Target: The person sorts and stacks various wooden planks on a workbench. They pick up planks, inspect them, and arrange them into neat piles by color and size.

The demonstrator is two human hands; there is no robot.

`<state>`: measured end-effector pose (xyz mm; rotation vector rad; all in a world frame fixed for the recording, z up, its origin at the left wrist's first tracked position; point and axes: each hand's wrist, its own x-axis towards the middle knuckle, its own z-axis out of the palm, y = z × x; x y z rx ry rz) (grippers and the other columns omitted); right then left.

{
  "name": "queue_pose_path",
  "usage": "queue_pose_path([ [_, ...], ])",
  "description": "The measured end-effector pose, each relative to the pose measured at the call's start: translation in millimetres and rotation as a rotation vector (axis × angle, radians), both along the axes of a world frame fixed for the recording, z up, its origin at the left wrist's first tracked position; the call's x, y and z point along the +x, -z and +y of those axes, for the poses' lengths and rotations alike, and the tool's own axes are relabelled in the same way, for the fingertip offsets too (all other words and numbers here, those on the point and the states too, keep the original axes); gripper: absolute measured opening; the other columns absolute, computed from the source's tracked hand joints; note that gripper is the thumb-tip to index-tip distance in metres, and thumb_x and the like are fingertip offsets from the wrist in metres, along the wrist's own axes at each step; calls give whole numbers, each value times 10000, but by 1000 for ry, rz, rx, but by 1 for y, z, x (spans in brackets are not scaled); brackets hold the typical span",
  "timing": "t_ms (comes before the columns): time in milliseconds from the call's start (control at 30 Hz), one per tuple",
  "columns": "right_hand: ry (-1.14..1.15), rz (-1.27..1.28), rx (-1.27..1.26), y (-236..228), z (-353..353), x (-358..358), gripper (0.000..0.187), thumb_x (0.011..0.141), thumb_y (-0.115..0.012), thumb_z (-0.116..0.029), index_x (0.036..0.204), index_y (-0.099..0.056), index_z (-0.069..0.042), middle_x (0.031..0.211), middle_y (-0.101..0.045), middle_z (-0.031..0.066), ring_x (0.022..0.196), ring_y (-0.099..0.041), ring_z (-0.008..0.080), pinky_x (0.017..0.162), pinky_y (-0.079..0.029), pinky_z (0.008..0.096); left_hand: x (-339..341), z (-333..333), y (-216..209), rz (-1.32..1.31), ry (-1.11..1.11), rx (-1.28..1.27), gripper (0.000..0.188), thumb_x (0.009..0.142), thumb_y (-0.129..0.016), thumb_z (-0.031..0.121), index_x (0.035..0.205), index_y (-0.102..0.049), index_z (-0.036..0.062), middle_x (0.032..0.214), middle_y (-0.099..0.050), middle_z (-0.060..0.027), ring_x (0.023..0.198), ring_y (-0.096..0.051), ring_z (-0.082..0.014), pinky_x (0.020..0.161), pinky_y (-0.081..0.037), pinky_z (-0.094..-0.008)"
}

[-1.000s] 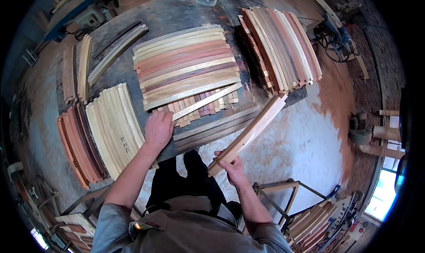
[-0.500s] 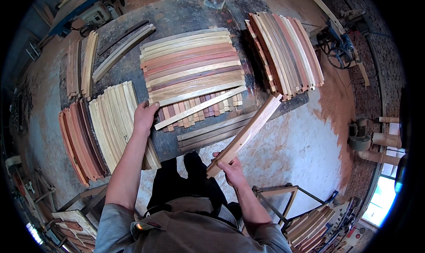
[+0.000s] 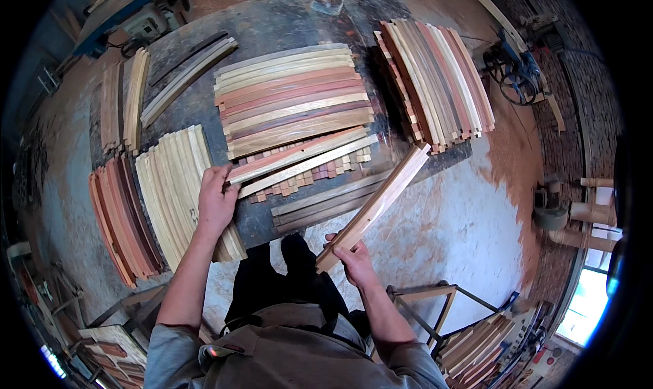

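Observation:
In the middle of the table lies a stack of wooden slats (image 3: 292, 96) in pale, pink and brown tones. My left hand (image 3: 218, 197) is closed on the left end of its nearest slat (image 3: 299, 155), which slants away from the rest. Just nearer to me a pale slat (image 3: 309, 166) lies askew over lower layers of slat ends (image 3: 320, 176). My right hand (image 3: 355, 261) grips the lower end of a light brown wooden slat (image 3: 375, 209). That slat points up and right, its notched tip close to the right-hand stack (image 3: 439, 83).
Pale slats (image 3: 175, 192) and reddish slats (image 3: 122, 219) lie to the left. Curved strips (image 3: 190, 79) are at the back left, and greyish strips (image 3: 326, 202) lie along the table's (image 3: 255, 219) near edge. A wooden frame (image 3: 428, 297) stands at the lower right.
My left hand has closed on the stack's nearest slat and drawn its left end toward me, opening a gap to the stack. The slat in my right hand has barely moved.

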<state>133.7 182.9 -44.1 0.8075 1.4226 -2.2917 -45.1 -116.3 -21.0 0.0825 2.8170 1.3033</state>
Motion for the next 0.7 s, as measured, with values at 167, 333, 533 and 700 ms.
queue_pose_path([
  [167, 2, 0, -3, 2, -2, 0, 358, 906, -663, -46, 1241, -547, 1, 1200, -649, 122, 1050, -636, 207, 979, -488, 371, 0, 1, -3, 45, 30, -42, 363, 812, -641, -8, 1172, -596, -3, 1153, -552, -160, 1031, -606, -339, 887, -509, -377],
  [333, 25, -17, -2, 0, -2, 0, 347, 903, -657, -32, 1230, -544, 1, 1201, -650, 126, 1044, -640, 210, 972, -494, 376, -2, 2, -1, 171, 68, -129, 359, 780, -657, -11, 1132, -589, 1, 1195, -577, -170, 1076, -594, -366, 909, -507, -405],
  [533, 28, -28, 7, 3, -2, 0, 349, 898, -654, -60, 1224, -540, -10, 1196, -648, 133, 1051, -642, 243, 955, -509, 406, -2, -4, 2, 236, 118, -200, 369, 768, -675, -14, 1116, -559, 23, 1205, -598, -184, 1107, -583, -384, 928, -500, -440],
  [700, -57, -27, 78, 12, 4, 5, 390, 894, -664, -115, 1231, -499, -8, 1195, -635, 144, 1028, -647, 266, 903, -545, 415, -5, -5, -7, 215, 175, -212, 397, 773, -629, 39, 1167, -576, 30, 1170, -603, -178, 1076, -595, -376, 911, -512, -427],
])
